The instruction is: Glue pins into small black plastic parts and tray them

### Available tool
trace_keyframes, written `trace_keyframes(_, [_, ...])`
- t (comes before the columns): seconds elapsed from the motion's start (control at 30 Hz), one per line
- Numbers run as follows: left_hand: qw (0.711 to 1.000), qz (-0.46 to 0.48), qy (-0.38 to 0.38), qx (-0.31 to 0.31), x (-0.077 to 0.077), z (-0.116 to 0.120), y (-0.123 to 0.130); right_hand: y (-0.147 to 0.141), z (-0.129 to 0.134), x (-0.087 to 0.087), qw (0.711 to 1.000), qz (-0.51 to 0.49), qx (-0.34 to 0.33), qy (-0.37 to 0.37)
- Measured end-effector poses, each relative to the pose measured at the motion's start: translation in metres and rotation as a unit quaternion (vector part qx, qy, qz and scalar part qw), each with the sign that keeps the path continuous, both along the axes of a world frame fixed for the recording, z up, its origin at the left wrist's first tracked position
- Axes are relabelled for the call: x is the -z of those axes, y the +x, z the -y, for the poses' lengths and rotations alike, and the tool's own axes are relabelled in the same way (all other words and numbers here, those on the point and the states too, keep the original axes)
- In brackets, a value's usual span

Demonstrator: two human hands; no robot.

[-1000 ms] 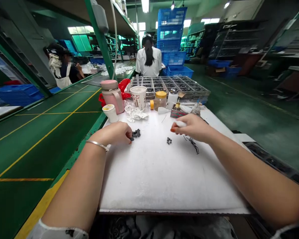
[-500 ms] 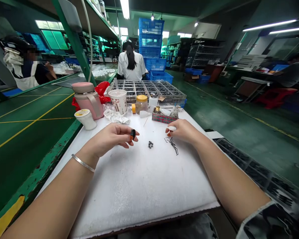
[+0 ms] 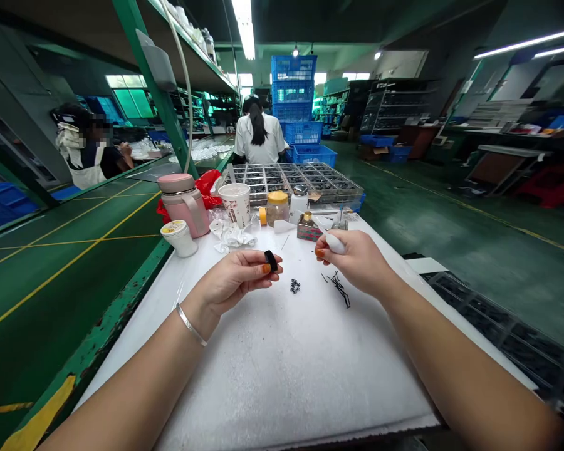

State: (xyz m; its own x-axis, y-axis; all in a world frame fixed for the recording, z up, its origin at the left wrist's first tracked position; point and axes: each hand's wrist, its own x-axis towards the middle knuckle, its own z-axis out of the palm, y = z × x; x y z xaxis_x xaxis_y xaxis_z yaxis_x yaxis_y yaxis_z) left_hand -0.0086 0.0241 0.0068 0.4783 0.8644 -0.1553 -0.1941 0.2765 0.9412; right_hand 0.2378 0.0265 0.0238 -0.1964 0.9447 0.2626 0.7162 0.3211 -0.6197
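Note:
Between the thumb and fingers of my left hand point(image 3: 244, 275) is a small curved black piece point(image 3: 271, 260), raised above the white tabletop. My right hand point(image 3: 357, 260) is closed around a rounded white plastic piece point(image 3: 334, 243) whose exact kind I cannot make out. A thin dark tip shows at its thumb and forefinger, too small to name. Below that hand lies a loose pile of thin bent black pins point(image 3: 340, 292). A little cluster of small black rings point(image 3: 295, 286) rests on the tabletop between both hands.
At the table's point(image 3: 282, 376) back stand a pink mug point(image 3: 181, 207), white tub point(image 3: 179, 238), paper cup point(image 3: 236, 203), yellow-lidded jar point(image 3: 277, 210) and patterned box point(image 3: 308, 230). Behind them is a compartmented tray point(image 3: 291, 178). A green bench point(image 3: 98, 250) runs along the left; a person point(image 3: 259, 138) sits ahead.
The view has shifted, so the scene sits lower and further right. My left hand has turned the black piece a little. The right hand has lifted the white piece away from the pins.

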Motion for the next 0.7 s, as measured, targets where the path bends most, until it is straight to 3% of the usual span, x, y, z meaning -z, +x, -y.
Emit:
trace_keyframes(0.1, [1.000, 0.017, -0.002, 0.005, 0.002, 0.000, 0.002, -0.015, 0.020, -0.007, 0.989, -0.105, -0.087, 0.058])
trace_keyframes(0.23, [0.999, 0.026, 0.007, 0.026, 0.005, 0.000, 0.004, -0.030, 0.035, -0.008, 0.976, -0.118, -0.156, 0.098])
trace_keyframes(0.47, [1.000, 0.005, 0.000, 0.028, 0.006, 0.003, 0.010, -0.037, 0.041, -0.006, 0.982, -0.094, -0.119, 0.109])
trace_keyframes(0.7, [0.997, -0.063, 0.026, -0.022, 0.006, 0.005, 0.003, -0.039, 0.030, 0.004, 0.985, -0.043, -0.103, 0.132])
